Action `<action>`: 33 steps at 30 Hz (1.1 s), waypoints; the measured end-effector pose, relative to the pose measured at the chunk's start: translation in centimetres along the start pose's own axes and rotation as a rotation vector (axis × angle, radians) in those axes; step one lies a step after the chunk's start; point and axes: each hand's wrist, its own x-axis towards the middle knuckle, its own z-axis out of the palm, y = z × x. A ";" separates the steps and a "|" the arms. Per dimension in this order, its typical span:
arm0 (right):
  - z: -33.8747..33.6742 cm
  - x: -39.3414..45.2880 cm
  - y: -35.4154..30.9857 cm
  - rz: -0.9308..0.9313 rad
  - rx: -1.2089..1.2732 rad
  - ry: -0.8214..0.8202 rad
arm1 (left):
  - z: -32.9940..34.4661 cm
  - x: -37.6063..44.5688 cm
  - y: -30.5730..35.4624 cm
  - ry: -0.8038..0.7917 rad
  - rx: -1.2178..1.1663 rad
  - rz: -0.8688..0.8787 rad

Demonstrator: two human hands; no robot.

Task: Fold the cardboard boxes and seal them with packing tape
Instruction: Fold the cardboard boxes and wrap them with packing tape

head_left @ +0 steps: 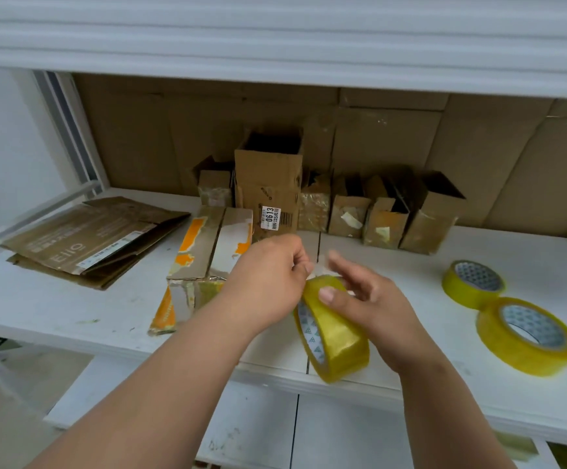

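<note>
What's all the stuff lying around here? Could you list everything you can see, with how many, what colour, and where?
Held tape roll: one, yellow, in front of the table edge, gripped in the right hand.
Spare tape rolls: two, yellow, flat on the table at right.
Closed box: one, brown with orange and white patches, centre of the table.
Tall open box: one, brown, upright behind it.
Small open boxes: a row, brown, along the back; count unclear.
Flattened cardboard: a stack, brown, left.
Table: one, white.
Left hand: pinches the tape's loose end.
Right hand: holds the roll.
</note>
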 end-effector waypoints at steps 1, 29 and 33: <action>-0.5 -0.1 0.4 0.035 0.082 -0.044 | -0.1 -0.1 -0.1 0.024 0.013 -0.024; -0.3 3.8 -1.9 -0.050 0.203 -0.381 | -10.0 -3.9 -6.8 0.569 -0.644 -0.579; -0.8 4.6 -1.6 0.003 0.270 -0.456 | -10.3 -3.9 -8.2 0.570 -0.618 -0.611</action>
